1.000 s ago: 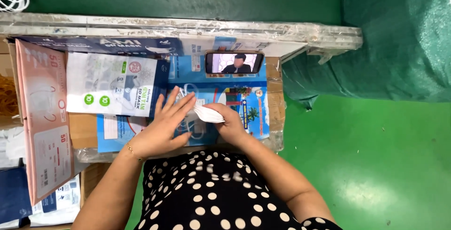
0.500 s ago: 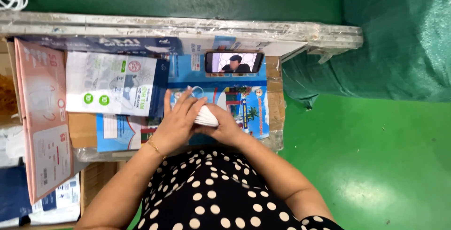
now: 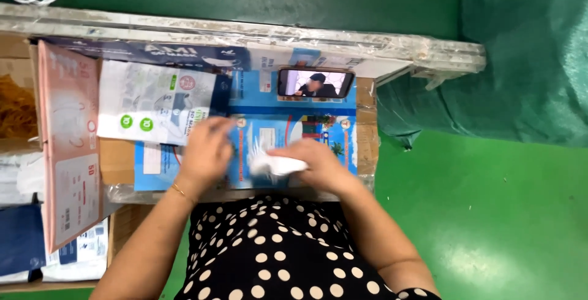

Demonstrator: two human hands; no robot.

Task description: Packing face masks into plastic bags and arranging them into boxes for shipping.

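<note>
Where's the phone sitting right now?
In the head view the phone lies flat at the far edge of the blue work surface, screen lit, just beyond the right hand and right of the white printed pouch.

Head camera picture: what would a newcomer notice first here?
At the centre, the right hand holds a white folded item over a blue printed sheet, and the left hand rests flat beside it. Just beyond, a phone lies with its screen lit. A tall pink box stands at the left, against a bright green floor.
</note>
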